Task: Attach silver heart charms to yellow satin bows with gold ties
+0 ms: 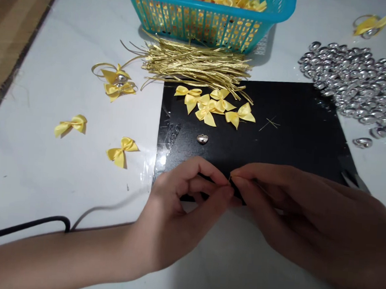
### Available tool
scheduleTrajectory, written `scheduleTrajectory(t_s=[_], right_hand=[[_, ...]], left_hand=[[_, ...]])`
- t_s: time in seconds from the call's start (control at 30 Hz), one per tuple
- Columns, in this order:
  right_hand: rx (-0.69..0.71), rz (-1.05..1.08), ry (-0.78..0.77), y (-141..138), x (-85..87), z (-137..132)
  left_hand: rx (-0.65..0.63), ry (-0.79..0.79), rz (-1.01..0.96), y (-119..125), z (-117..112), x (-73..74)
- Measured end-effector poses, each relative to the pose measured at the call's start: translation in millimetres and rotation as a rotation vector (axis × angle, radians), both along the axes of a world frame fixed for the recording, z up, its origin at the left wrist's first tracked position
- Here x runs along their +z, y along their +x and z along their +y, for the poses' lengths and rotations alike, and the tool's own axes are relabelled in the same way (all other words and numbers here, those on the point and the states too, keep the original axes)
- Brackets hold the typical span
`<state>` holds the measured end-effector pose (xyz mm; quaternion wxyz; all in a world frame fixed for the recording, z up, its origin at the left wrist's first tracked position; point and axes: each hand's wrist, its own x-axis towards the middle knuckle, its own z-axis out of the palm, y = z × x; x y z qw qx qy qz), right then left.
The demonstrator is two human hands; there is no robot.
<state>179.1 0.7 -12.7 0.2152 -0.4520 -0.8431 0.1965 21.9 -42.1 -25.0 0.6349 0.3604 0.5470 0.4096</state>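
Both hands meet over the near edge of a black board (299, 138), thumb and forefinger pinched on each. Between their fingertips shows a tiny bit of thin gold cord (230, 178); the fingers cover most of it. My left hand (185, 210) is closed on one side of it, my right hand (294, 213) on the other. Just beyond the fingers lies a single silver heart bead (202, 139). Farther back on the board, several yellow ribbon bows (207, 110) sit close together, in front of a bundle of gold cords (195, 65).
A teal basket (202, 8) full of yellow bows stands at the back. Silver heart beads (359, 81) are heaped at right. Loose bows (121, 152) and looped pieces (118, 82) lie left. A metal-tipped tool (354, 180) is partly behind my right hand; a black cable (25, 226) runs lower left.
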Motion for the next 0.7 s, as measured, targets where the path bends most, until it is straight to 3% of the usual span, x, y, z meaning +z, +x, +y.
scheduleTrajectory(t_s=[0.13,0.7], right_hand=[[0.110,0.103,0.024,0.9,-2.2,5.4],[0.057,0.015,0.005,1.7,-0.7,3.1]], left_hand=[[0.000,0.002,-0.010,-0.9,-0.5,0.1],[-0.011,0.016,0.012,-0.8,0.4,-0.9]])
